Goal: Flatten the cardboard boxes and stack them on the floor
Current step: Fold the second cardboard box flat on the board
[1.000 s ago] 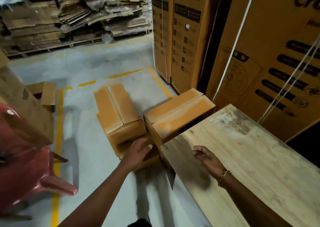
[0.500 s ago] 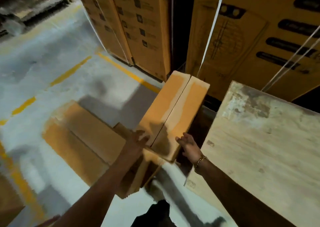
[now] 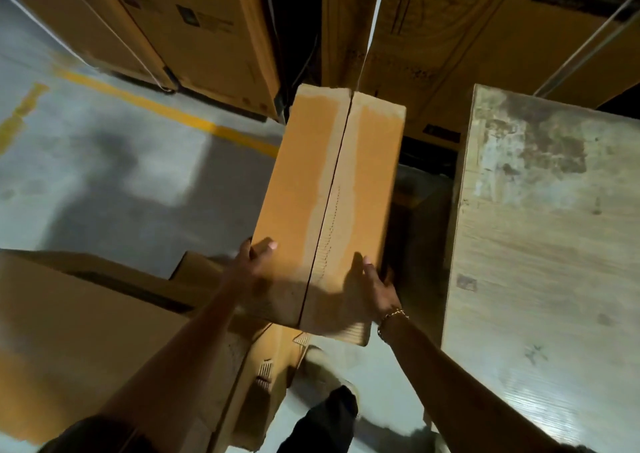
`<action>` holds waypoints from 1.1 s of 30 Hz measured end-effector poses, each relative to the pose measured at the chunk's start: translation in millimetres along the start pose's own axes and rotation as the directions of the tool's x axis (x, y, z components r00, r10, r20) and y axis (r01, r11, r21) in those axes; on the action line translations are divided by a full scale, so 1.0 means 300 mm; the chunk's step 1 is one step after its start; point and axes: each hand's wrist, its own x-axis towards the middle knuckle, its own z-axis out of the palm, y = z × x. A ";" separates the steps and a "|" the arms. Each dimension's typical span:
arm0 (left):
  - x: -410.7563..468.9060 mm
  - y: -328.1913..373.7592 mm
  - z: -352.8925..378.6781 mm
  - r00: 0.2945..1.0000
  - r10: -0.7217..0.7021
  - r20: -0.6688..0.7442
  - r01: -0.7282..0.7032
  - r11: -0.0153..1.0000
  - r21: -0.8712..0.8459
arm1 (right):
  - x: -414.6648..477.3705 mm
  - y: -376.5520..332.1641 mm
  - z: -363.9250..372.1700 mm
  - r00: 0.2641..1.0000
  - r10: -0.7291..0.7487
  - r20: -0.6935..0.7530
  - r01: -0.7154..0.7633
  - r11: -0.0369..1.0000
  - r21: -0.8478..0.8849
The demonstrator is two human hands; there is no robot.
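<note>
**Two hands on one long box: handling notes**

One long cardboard box (image 3: 332, 193) is held up off the floor (image 3: 104, 175) by its near end. It sits between a second box (image 3: 86, 314) low on the left and a wooden tabletop (image 3: 540, 244) on the right, with tall printed cartons (image 3: 194, 30) stacked behind it.

The left hand (image 3: 254, 265) is clamped on the near left edge, thumb laid over the top face, and the rest of its fingers are hidden underneath. The right hand (image 3: 372, 286) is wrapped over the near right edge. How far its fingers reach down the side can't be made out through the blur.

Since the whole length is carried from one end without sagging, it's probably empty and light. Stiffness is to be expected while the flaps stay closed, and floppiness once they're opened. The faces look smooth, so some slipping should be allowed for. Edges and corners are the better places to grip.

The top flaps meet at a centre seam that looks unsealed. For flattening, that seam is likely the best place to get in, with the flaps pulled outward and the sides then pressed down.
</note>
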 end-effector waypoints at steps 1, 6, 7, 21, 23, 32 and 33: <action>0.039 -0.031 0.000 1.000 -0.001 0.007 0.002 0.999 -0.039 | 0.024 0.002 0.008 1.000 -0.007 0.017 0.007 0.999 0.046; 0.012 0.032 -0.006 0.998 0.046 0.041 -0.042 0.996 -0.081 | 0.025 -0.027 0.024 0.978 -0.204 0.039 0.204 0.979 0.018; -0.006 0.061 -0.008 0.999 0.044 0.030 -0.041 0.995 -0.095 | 0.002 -0.047 0.015 0.968 -0.248 0.041 0.248 0.969 0.014; -0.639 0.531 -0.191 0.927 0.341 -0.157 -0.341 0.939 0.029 | -0.598 -0.411 -0.326 0.757 -0.647 0.094 0.644 0.763 0.055; -0.748 0.588 -0.158 0.912 0.382 -0.147 -0.381 0.924 0.034 | -0.697 -0.396 -0.436 0.738 -0.670 0.078 0.664 0.743 0.085; -1.183 0.721 0.339 0.842 0.540 -0.008 -0.540 0.842 -0.009 | -0.956 -0.172 -1.103 0.735 -0.672 -0.084 0.677 0.723 0.138; -1.215 0.725 0.418 0.835 0.550 0.011 -0.550 0.835 -0.014 | -0.975 -0.139 -1.187 0.738 -0.666 -0.107 0.674 0.727 0.132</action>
